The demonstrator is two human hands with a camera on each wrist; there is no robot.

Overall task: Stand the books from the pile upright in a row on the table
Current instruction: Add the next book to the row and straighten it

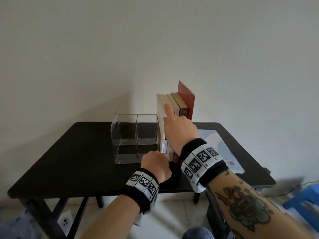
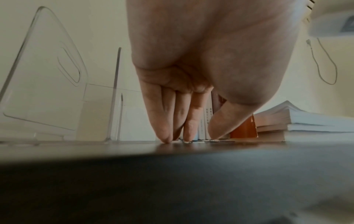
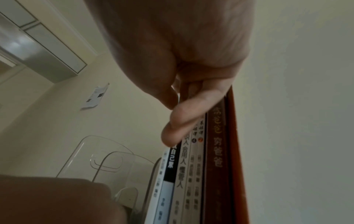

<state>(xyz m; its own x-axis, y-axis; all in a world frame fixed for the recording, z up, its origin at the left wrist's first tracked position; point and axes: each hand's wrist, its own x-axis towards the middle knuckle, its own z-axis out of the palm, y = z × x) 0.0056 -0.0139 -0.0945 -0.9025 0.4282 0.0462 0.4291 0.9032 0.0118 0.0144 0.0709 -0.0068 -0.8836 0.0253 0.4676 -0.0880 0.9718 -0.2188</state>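
A row of upright books (image 1: 176,101) stands on the black table (image 1: 77,161), against the right side of a clear acrylic organizer (image 1: 134,131). A taller red book (image 1: 187,95) closes the row on the right. My right hand (image 1: 166,112) rests on the row from the front, its index finger straight over the top edges and the thumb at the white leftmost book; in the right wrist view a finger (image 3: 178,121) lies across the spines (image 3: 197,174). My left hand (image 2: 191,136) is at the foot of the row, fingertips on the table and thumb against the book bottoms. The pile (image 1: 222,147) lies flat to the right.
The organizer's two compartments (image 1: 146,130) left of the books hold nothing. The flat pile of pale books (image 2: 298,121) fills the table's right side. A blue stool (image 1: 303,200) and a cable lie on the floor at the right. A wall runs right behind the table.
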